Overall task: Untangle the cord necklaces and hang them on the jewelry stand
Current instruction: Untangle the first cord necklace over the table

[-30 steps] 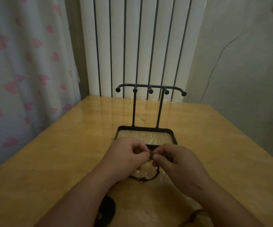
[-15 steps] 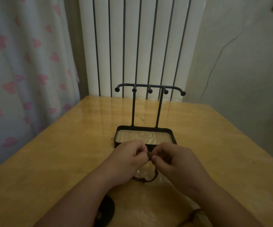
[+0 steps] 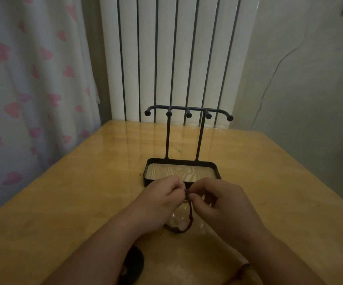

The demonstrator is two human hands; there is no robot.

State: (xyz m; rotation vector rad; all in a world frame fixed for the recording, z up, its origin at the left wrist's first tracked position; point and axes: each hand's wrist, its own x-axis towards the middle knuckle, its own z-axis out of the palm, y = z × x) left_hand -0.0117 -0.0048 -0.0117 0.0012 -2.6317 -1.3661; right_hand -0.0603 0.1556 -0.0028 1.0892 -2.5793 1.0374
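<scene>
Yellow wooden desk (image 3: pixel 80 198), glossy, light dim. Left grip (image 3: pixel 162 197) and right grip (image 3: pixel 222 202) meet fingertip to fingertip above the desk, each with thumb and forefinger pressed on the same knotted spot of a dark braided cord necklace (image 3: pixel 190 212). Other fingers curled in. From the pinch the cord drops toward the wearer between the two wrists and curves into a loop lying on the desk, over a clear shiny patch; cannot tell what that patch is.

Just beyond the knuckles: black jewelry stand (image 3: pixel 188 110), upright, its tray with a pale wood-grain floor touching the desk, two thin posts, a cross bar with five ball-tipped pegs. Cord sits near the tray's front rim, outside it.

Near edge, under the left forearm: dark round object (image 3: pixel 132 262), partly hidden. By the right forearm: a second brownish cord (image 3: pixel 241 271), mostly cut off.

Behind the desk: white ribbed radiator (image 3: pixel 176 48), heart-print curtain (image 3: pixel 32 83) on the left, plain wall (image 3: pixel 302 89) on the right.
</scene>
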